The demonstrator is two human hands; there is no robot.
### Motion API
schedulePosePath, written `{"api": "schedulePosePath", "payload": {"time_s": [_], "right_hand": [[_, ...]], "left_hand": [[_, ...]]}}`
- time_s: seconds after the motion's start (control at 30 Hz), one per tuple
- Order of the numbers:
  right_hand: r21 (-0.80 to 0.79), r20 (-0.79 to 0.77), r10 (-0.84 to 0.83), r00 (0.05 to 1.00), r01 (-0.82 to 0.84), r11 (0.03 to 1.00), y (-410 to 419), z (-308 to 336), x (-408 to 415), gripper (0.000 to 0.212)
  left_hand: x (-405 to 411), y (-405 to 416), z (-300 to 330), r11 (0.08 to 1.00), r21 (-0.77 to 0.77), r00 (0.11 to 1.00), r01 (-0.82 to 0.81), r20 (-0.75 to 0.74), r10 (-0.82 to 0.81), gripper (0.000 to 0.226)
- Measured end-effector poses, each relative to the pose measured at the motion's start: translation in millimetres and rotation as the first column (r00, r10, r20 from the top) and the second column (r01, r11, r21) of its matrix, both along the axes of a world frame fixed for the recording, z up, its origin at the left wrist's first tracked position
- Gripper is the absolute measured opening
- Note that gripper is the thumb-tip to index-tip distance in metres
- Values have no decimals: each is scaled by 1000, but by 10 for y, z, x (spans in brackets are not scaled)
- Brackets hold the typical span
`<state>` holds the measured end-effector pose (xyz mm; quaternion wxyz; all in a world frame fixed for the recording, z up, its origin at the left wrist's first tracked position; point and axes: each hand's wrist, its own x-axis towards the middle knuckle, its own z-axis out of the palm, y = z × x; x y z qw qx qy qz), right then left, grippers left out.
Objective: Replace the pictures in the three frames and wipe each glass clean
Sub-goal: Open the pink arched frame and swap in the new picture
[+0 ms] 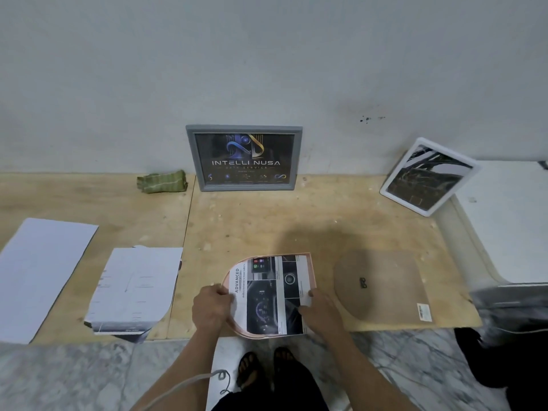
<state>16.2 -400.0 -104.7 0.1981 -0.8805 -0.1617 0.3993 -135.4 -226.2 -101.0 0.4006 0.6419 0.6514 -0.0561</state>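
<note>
Both hands are on the printed picture with dark car-interior photos and the word ADVANCED [268, 295], which has one rounded end and lies on a pinkish arch-shaped frame [312, 269] at the near edge of the plywood surface [252, 226]. The left hand [211, 307] pinches the picture's left edge, thumb on top and fingers curled under. The right hand [318, 307] sits on the right edge with fingers bent and the thumb near the paper's border; looks like a pinch there too.

Just right of that, a brown arch-shaped backing board [382, 286] lies flat, with a small dark hanger in the middle and a barcode sticker at its near right corner. To the left, a white arch-cut sheet lying face down [133, 289] rests on the surface, its near end hanging slightly over the edge. Further left is a plain white rectangular sheet [41, 274].

At the far side, a grey rectangular frame with a dark INTELLI NUSA poster [244, 158] leans upright against the white wall [267, 54]. A crumpled green cloth [161, 181] lies just left of it. Far right, a white rectangular frame with a dark photo [428, 176] stands tilted, leaning on a white ledge [504, 221].

Below the surface you can see marble floor [59, 378] and the person's sandalled feet [267, 363].
</note>
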Motion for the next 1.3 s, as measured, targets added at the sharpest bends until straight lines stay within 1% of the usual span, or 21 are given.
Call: {"api": "schedulePosePath", "payload": {"time_s": [0.03,0.2,0.23,0.27,0.33,0.37,0.43,0.5,0.53,0.63,0.73,0.8,0.9,1.0,1.1,1.13,1.2,1.27,1.3], "right_hand": [[-13,0,13,1000,-13,1000,-16,-9,-19,32],[-5,-53,-48,997,47,999,-23,-47,-14,18],[-4,-74,-78,994,78,997,-7,-62,1,16],[-7,-106,-119,987,119,993,10,-80,13,17],[0,-194,-233,953,238,971,58,-91,22,19],[6,-232,-279,932,289,957,79,-105,19,17],[20,-262,-322,910,339,941,104,-125,27,12],[21,-271,-314,910,332,943,83,-158,50,13],[20,-280,-295,914,313,950,80,-164,59,12],[45,-307,-255,917,281,959,102,-127,98,10],[123,-299,-280,912,328,937,159,-35,113,6],[167,-320,-260,911,324,931,227,51,90,5],[241,-321,-193,927,277,930,476,162,26,14],[299,-227,-85,970,153,942,901,284,-101,24],[333,-152,49,987,5,943,1520,390,-309,22],[349,-118,121,986,-73,934,1807,408,-440,21],[365,-59,214,975,-178,914,2271,431,-644,19],[349,-19,282,959,-258,901,2801,425,-899,16],[337,1,319,948,-301,892,3118,409,-1054,17]], "left_hand": [[-50,-7,-46,1000,-15,1000,-12,10,13,9],[-160,37,-155,995,-63,991,-75,105,82,8],[-168,32,-152,995,-66,990,-69,120,76,8],[-174,30,-151,994,-77,989,-73,122,82,14],[-220,52,-179,992,-81,983,-96,147,107,26],[-248,81,-193,990,-82,979,-112,162,124,27],[-297,137,-211,985,-95,967,-146,195,163,25],[-333,133,-200,976,-131,949,-173,243,200,21],[-354,118,-169,968,-170,927,-186,296,230,20],[-407,130,-66,922,-319,818,-219,456,352,13],[-555,189,-35,904,-362,771,-228,500,395,13],[-697,220,-26,879,-390,736,-274,504,453,13],[-926,334,-8,832,-407,664,-377,508,549,5],[-1121,533,29,795,-395,606,-461,514,607,5],[-1419,825,91,779,-376,559,-501,547,623,4],[-1604,968,89,766,-372,534,-525,556,636,3],[-1891,1205,96,754,-341,525,-562,557,643,7],[-2209,1500,91,724,-336,501,-602,548,670,12],[-2378,1682,92,702,-340,482,-626,538,691,11]]}}
